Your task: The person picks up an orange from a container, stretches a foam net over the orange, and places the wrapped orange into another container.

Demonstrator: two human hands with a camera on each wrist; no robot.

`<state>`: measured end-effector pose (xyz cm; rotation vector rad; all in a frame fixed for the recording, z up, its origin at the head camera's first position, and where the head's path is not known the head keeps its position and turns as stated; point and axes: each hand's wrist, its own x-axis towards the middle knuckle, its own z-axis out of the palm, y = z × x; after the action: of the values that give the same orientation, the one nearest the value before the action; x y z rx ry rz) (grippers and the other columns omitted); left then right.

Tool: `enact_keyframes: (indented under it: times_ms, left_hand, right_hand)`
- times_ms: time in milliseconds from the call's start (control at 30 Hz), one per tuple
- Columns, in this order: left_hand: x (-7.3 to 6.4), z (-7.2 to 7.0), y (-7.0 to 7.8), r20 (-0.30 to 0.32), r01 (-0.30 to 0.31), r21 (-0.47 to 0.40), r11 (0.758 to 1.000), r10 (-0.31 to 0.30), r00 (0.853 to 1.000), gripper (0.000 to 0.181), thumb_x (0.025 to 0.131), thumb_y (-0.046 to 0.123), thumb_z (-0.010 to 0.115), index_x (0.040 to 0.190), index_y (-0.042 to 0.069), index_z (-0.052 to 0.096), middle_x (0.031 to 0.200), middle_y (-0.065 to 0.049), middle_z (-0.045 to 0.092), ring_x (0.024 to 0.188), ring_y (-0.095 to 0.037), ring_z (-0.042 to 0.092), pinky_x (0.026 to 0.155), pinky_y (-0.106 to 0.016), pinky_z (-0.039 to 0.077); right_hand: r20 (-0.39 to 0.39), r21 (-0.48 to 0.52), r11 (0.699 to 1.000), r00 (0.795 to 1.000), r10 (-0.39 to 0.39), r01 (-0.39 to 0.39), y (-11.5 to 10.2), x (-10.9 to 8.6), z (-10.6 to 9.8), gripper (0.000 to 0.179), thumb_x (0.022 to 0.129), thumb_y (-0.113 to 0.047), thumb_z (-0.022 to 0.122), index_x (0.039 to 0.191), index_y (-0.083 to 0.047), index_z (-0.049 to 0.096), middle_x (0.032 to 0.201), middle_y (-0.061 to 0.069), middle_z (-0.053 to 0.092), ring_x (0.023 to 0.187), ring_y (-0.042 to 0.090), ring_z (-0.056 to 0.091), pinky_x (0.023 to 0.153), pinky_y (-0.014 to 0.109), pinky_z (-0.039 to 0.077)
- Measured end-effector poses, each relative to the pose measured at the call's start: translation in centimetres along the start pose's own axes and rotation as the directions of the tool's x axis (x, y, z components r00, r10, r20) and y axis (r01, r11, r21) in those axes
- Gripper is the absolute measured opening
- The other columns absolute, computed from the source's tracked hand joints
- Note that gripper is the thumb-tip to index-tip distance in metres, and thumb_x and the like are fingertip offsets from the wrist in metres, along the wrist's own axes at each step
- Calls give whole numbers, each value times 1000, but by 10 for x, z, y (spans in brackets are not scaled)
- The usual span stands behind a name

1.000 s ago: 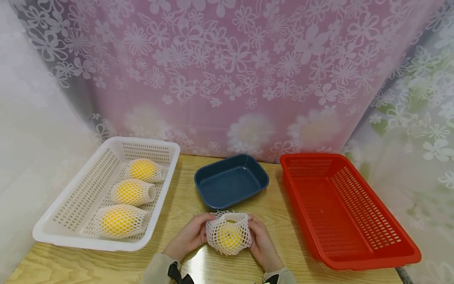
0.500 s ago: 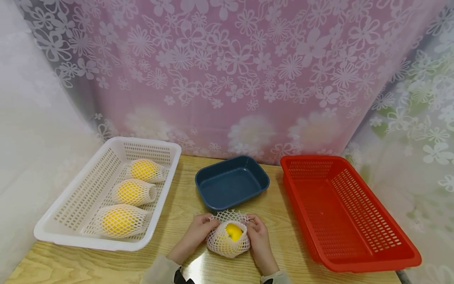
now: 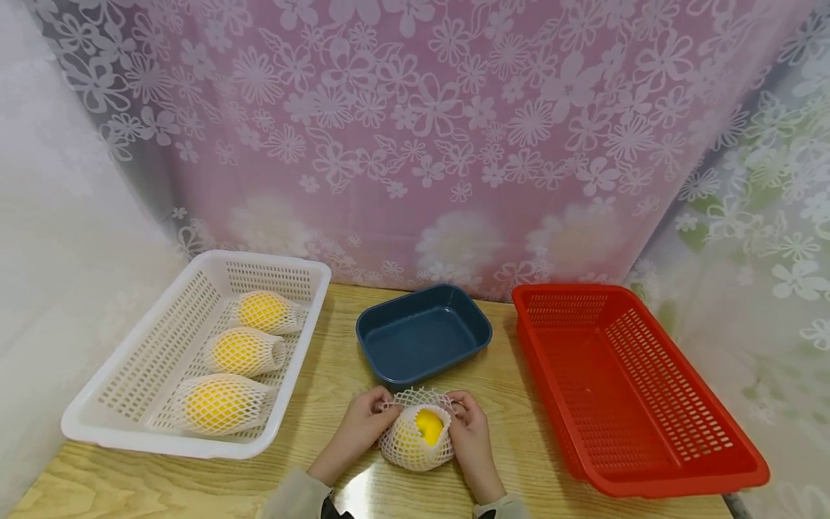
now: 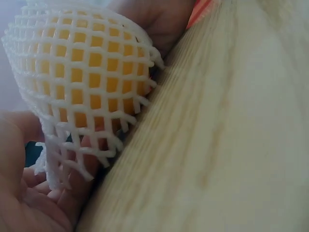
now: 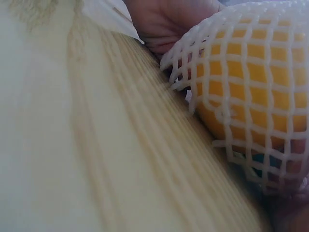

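Observation:
On the table in front of me sits a yellow fruit (image 3: 429, 427) in a white foam net (image 3: 407, 454). The net's mouth is spread, and bare yellow skin with a dimple shows through it. My left hand (image 3: 359, 427) pinches the net's edge on the left. On the opposite side my right hand (image 3: 472, 438) grips the edge between thumb and fingers. Up close in the left wrist view, the net (image 4: 91, 89) still covers the fruit's side, its loose end by the left fingers. Mesh also wraps the fruit (image 5: 231, 87) in the right wrist view.
A white basket (image 3: 305, 317) at left holds three netted yellow fruits (image 3: 217, 405). Behind my hands stands a dark blue tray (image 3: 421, 342). A red basket (image 3: 622, 404) stands at right, and a floral curtain (image 3: 415, 144) hangs behind the table (image 3: 551, 483).
Both hands have drawn the net's mouth apart and back, uncovering the fruit's top, which mesh covered a second ago. Over the last half second the hands have shifted only slightly.

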<state>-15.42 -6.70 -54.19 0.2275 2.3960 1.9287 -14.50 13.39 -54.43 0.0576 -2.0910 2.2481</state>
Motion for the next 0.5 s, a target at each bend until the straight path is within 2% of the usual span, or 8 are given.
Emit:
enact_keyframes:
  times_ms: [133,200,333,500]
  left_hand:
    - [-3,3,-2,-53,-53,-21,998,52,997,12,89,6,69,83,6,59,61,5,43,51,-2,37,50,-18,34]
    - [-4,5,-2,-82,-106,-35,994,103,991,12,89,5,69,83,7,59,61,5,43,50,-2,37,48,-18,33]
    - [-6,8,-4,-132,-222,2,975,220,966,14,89,1,69,84,10,59,61,7,43,50,-1,37,46,-18,32]
    - [-6,6,-5,-146,-311,132,941,329,933,17,86,-1,69,88,12,58,60,14,36,53,1,35,49,-18,33]
  right_hand:
    - [-9,-11,1000,1000,15,-15,0,-1,1,22,95,-3,64,108,12,55,79,4,64,74,10,60,67,21,51]
    - [-11,-18,1000,1000,13,-13,0,-1,1,21,95,-3,64,108,12,56,79,4,64,74,10,60,67,21,51]
    - [-19,-36,999,1000,-2,1,-1,0,3,18,95,0,63,107,12,56,76,3,63,71,10,59,66,21,51]
    - [-47,-79,997,999,-4,1,-1,1,5,15,95,0,63,104,11,58,74,1,62,68,8,57,64,20,50]
